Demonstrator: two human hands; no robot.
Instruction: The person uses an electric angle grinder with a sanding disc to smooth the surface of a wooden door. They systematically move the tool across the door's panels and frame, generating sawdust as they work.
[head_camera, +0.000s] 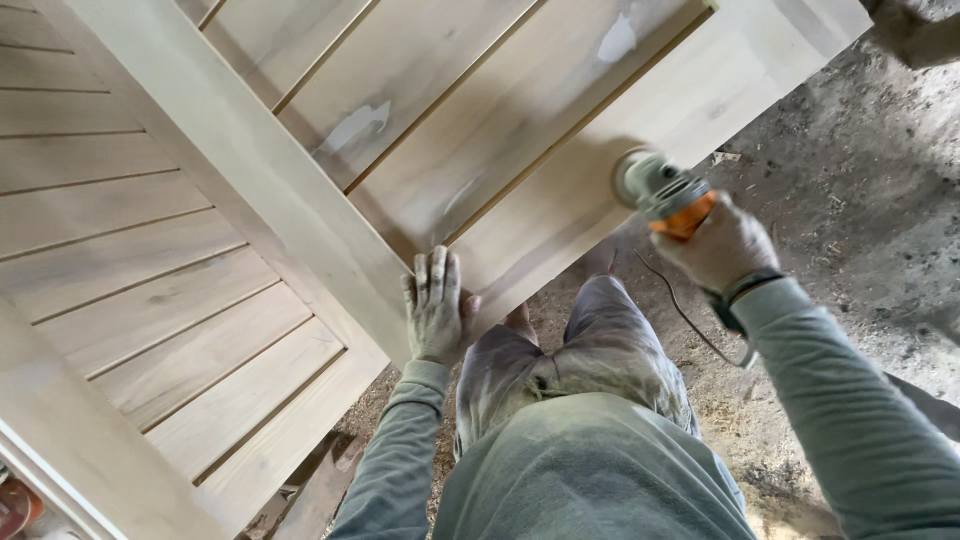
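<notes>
Resting flat on pale slatted wooden door (540, 110), open left hand (436, 308) — right hand (722, 246) gripping dusty grinder (662, 190), sawdust-strewn floor (860, 200)

The left hand (436, 305) is laid flat, palm down, fingers together and stretched toward the far side, its sleeved arm reaching up from below. The right hand (722, 247) is closed in a fist-like grip, farther right, wrist cuffed, forearm angled inward.

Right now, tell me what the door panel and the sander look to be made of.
Door panel: seemingly bare, unfinished pale wood, with visible grain, grooved slats and whitish filler patches. Sander, gripped by the right hand: grey head, perhaps metal, with an orange, probably plastic body, dust-coated.
</notes>
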